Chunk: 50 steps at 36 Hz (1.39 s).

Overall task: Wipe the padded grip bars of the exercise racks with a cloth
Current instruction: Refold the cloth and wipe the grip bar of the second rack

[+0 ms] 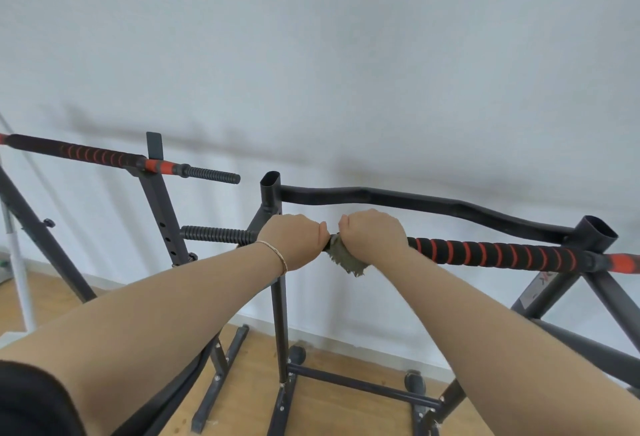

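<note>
Gripping the near red-striped black foam grip bar [495,252], my left hand [294,238] steadies it; my right hand [374,238] clenches the grey-green cloth [346,261] around it. Rightward padding and the far-left rack's bar [86,153] look undone.

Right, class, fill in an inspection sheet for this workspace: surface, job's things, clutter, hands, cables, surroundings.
Surface: wooden floor, with rack feet standing on it.
Job's things: red-striped padded bar on the near rack; grey-green cloth wrapped on it; left rack's padded bar.
Clutter: white pole at the left edge.
Hands: left hand grips the red-striped padded bar bare; right hand grips the cloth round it.
Cables: nothing seen.
Surroundings: plain pale wall behind.
</note>
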### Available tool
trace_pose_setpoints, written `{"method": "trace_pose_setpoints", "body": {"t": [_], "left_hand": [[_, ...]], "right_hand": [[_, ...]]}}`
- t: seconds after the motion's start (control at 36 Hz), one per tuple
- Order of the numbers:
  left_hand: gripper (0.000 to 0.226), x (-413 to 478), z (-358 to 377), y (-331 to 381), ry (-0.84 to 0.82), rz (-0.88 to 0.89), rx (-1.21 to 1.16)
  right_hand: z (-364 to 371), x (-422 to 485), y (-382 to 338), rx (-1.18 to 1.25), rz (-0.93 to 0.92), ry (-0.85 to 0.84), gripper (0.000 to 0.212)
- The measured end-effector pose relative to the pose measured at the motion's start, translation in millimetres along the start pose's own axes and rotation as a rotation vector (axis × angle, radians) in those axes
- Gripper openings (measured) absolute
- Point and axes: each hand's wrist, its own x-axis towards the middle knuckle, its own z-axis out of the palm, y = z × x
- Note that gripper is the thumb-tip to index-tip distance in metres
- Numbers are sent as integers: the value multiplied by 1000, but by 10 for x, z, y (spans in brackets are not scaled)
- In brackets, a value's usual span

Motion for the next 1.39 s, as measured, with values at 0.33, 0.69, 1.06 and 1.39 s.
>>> {"method": "trace_pose_setpoints", "body": {"t": [0.33,0.69,1.06,1.39], "left_hand": [[10,-62,56,-8,159,27,-179],[44,164,-347,266,108,-278,-813],[24,-88,-537,179,37,-320,-1403],[43,-284,-737,-131,-95,-290,-1133]], "right_hand": [[-372,-156,361,677,38,-84,45],[-277,-653,909,569,-52,-7,13],[-448,-619,655,865,15,134,17],[-521,-486,408,1379,192,76,34]]}}
